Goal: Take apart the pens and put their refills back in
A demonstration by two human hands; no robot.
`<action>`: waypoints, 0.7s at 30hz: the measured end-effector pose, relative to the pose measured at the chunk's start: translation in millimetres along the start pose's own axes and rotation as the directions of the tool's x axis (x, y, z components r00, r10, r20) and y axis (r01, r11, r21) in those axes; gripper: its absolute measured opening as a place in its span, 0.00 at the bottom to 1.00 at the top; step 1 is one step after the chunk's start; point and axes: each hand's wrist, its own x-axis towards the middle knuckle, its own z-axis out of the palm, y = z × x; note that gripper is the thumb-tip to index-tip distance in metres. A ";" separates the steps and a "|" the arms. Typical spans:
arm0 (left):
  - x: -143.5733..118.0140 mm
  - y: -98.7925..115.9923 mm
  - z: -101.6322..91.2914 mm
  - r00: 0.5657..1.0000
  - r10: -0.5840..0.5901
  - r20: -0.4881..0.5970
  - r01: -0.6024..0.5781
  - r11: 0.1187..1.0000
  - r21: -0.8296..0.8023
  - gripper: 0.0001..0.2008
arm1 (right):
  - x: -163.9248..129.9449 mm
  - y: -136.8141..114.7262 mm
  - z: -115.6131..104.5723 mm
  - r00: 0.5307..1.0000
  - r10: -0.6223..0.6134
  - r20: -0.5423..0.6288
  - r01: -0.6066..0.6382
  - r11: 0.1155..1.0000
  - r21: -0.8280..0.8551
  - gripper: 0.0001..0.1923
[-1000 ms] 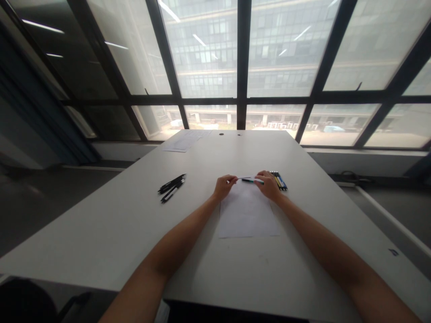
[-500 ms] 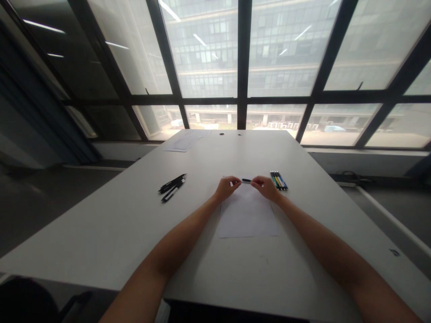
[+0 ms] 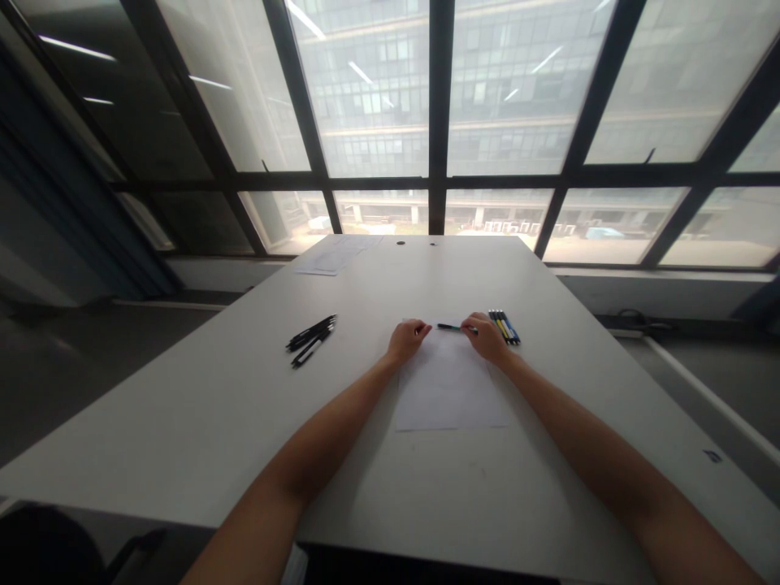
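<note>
Over the top part of a white paper sheet, my right hand pinches a dark pen with a greenish section. One end of the pen points left, towards my left hand. The thumb and fingers of my left hand are pressed together at the sheet's upper left, apart from the pen. Whether they hold something small I cannot make out. Close beyond my right hand is a row of pens with coloured barrels, partly covered by the hand.
Several black pens lie in a loose bunch left of the sheet. Printed papers rest at the far left of the white table. Windows stand behind the table's far edge.
The hands have drawn apart, my left hand slightly to the left. More of the pen shows now; it stays with my right hand and no longer reaches the left fingers.
</note>
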 end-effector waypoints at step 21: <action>-3.5 1.0 -3.7 0.993 0.047 0.106 -0.049 0.999 0.019 0.05 | -2.0 0.4 0.9 0.994 -0.024 0.110 0.032 0.997 -0.071 0.06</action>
